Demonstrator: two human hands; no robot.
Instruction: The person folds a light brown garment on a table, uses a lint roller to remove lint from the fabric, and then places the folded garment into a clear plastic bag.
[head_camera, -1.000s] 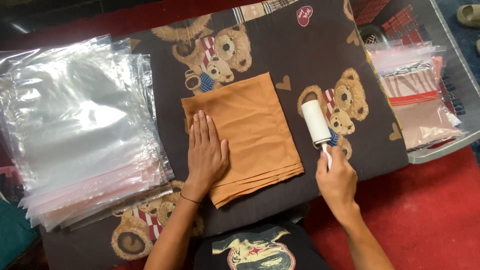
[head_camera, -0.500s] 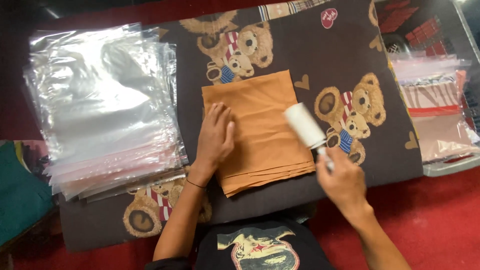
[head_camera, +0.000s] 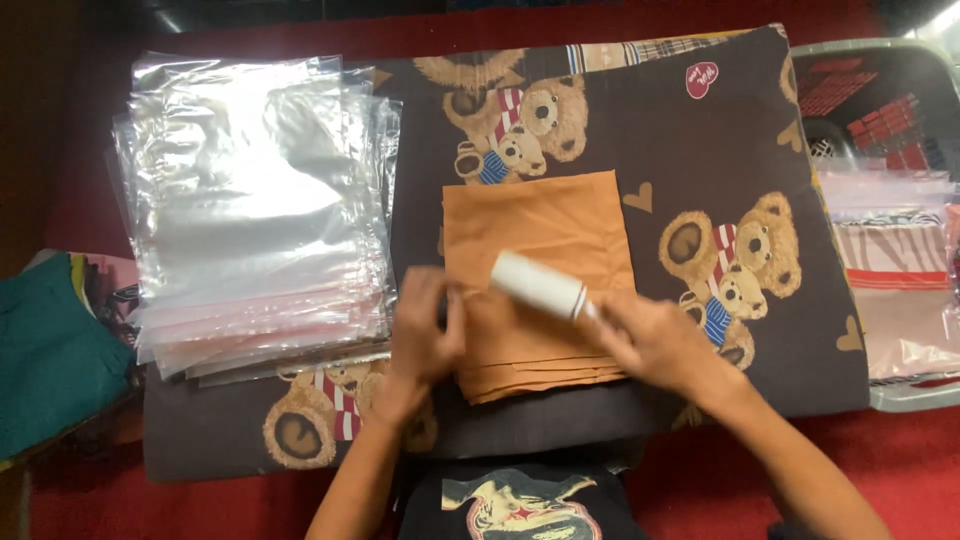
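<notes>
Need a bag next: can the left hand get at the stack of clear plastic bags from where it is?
Probably yes. The left hand rests on the near-left edge of the folded orange cloth, and the stack of clear plastic bags lies just to its left with nothing between them. The right hand holds the lint roller.

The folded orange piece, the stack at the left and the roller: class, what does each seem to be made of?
Folded orange piece: woven cloth, matte, by its soft creases and layered edges. Stack of bags: thin clear plastic, glossy, glare on wrinkled sheets. Roller in the right hand: white, likely paper-wrapped, too blurred for certainty. The left hand rests on the cloth.
</notes>
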